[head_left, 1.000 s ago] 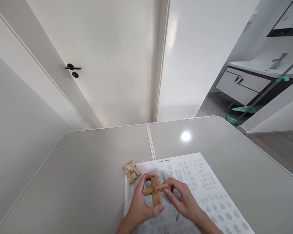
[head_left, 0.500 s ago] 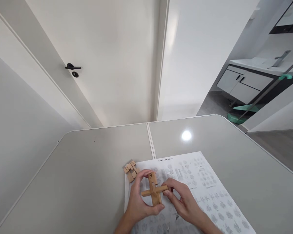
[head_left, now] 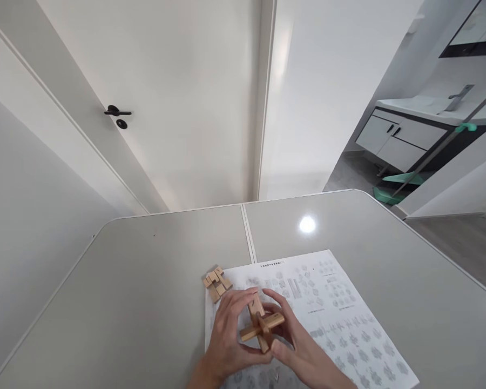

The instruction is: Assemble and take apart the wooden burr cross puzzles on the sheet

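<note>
Two halves make up the pale grey counter [head_left: 154,270], divided by a white seam [head_left: 248,232] that runs from the far edge down to a large printed sheet [head_left: 360,308]. Its far corners are rounded and its border is white; on the right half a ceiling light makes a bright reflection [head_left: 307,225]. The sheet lies askew, with a line of dark print along its top and many small grey figures below, too faint to read. Loose wooden pieces [head_left: 216,282] are grouped at its upper left corner. Over the sheet's near left part is a wooden cross [head_left: 263,327] of interlocked bars, dark marks on two of them, lifted between both hands. The left hand [head_left: 230,335] has its grip closed on the cross, fingers at the far end and thumb at the near end; the right hand [head_left: 295,346] also grasps it, thumb by the near end and fingers partly hidden behind. Beyond the counter stands a white door [head_left: 186,97] with a black handle [head_left: 117,112] at its left. To the right, an opening shows a white washbasin cabinet [head_left: 400,135], a faucet [head_left: 458,99] above it, a dark-edged mirror [head_left: 478,32], and a green dustpan [head_left: 386,194] on the grey floor [head_left: 350,172].
</note>
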A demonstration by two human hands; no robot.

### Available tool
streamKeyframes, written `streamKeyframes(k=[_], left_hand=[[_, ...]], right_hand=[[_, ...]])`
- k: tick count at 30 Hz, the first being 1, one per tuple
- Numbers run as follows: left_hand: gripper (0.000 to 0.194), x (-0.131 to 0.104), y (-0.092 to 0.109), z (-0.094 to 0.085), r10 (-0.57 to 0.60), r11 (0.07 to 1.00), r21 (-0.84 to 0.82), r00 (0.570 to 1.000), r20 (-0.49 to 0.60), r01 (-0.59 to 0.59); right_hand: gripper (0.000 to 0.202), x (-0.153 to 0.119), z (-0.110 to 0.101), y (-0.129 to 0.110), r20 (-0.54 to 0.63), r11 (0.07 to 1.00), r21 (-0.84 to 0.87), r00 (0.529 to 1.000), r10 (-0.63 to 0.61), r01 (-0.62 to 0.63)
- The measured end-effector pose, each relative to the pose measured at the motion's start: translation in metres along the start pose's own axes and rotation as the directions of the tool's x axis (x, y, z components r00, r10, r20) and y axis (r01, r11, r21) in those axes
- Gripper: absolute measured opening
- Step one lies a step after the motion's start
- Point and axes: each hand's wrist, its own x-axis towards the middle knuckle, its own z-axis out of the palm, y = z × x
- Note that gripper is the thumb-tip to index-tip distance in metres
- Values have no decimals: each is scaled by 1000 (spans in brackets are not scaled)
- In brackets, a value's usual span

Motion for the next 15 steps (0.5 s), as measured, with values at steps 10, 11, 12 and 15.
streamKeyframes(k=[10,11,12,15], left_hand=[[94,1,-2,-7,-25,996,79,999,-44,29],[93,1,-3,-7,-49,996,70,997,-59,53],[92,0,-4,-7,-72,995,57,995,-68,76],[93,-1,-4,-5,-115,993,28,992,-57,116]], right_hand=[[62,1,-41,2,-245,987,-158,969,-4,-36],[62,-1,-48,3,-302,964,-260,953,-28,-54],[65,-3,-54,5,-350,920,-385,934,-68,-77],[75,-7,-63,19,-324,696,-714,918,-228,-79]])
